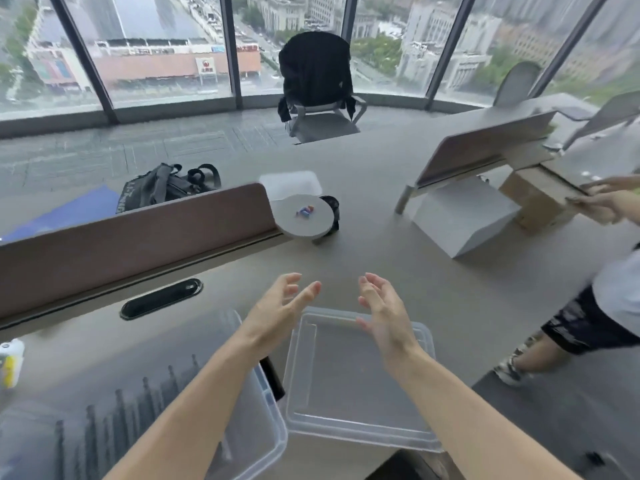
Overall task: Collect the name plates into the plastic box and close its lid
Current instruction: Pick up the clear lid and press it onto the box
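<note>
Both hands are up over the table point(398, 258), fingers spread, holding nothing. The left hand point(277, 311) and right hand point(384, 310) hover above the lid point(346, 403). The box point(249, 431) sits just left of it.

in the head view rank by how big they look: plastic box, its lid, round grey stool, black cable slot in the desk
1. plastic box, cut off by the frame edge
2. lid, lying flat beside the box
3. round grey stool, but it stands farther from the camera, so true size is unsure
4. black cable slot
</note>
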`<state>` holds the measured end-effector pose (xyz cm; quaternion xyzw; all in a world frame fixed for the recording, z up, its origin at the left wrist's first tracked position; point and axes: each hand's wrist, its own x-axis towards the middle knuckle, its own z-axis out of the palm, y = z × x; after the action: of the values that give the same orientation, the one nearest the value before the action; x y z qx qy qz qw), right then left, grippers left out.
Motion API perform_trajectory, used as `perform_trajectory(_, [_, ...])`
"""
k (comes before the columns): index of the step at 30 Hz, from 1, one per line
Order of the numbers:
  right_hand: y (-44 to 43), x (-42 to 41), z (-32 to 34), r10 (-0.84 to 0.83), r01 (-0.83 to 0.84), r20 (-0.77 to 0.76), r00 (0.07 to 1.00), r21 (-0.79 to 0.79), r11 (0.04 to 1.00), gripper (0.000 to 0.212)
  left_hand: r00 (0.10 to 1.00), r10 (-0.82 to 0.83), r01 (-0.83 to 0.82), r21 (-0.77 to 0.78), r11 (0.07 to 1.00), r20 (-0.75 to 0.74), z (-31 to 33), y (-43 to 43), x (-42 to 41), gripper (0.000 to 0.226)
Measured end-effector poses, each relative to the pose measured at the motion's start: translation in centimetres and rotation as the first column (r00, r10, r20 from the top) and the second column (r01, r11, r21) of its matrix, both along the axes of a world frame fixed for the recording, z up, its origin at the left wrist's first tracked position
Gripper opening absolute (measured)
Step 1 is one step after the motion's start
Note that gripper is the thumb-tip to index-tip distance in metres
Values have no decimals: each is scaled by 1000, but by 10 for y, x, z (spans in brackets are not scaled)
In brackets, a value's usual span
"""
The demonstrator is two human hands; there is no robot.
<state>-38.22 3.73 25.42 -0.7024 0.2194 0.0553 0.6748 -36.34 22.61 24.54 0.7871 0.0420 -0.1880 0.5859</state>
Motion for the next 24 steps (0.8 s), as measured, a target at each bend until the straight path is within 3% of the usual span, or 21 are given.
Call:
perform_trajectory(5, [-94,22,-54,-96,90,-191,977,-39,995,44,928,125,-148,-39,988,-350,-57,-56,32,88])
perform_trajectory(9, [-146,41,-112,-123,105,-354,927,-71,992,42,829,273,-279,61,958,-489,-102,-82,51,84])
perform_trajectory(16, [-182,59,-188,-47,-16,-462,886,-131,991,52,734,410,-317,261,912,-542,-175,-97,71,95])
perform_trajectory(19, [-196,57,-213,-123,-8,-513,850,-246,969,66,754,449,-305,350,886,-480,-212,-88,77,85])
perform_trajectory(22, [-209,49,-232,-217,-39,-564,797,-405,913,81,701,525,-313,453,835,-483,-263,-71,79,115])
perform_trajectory(24, [-214,43,-244,-255,-71,-598,760,-466,882,86,689,534,-274,506,818,-490,-249,-82,74,108])
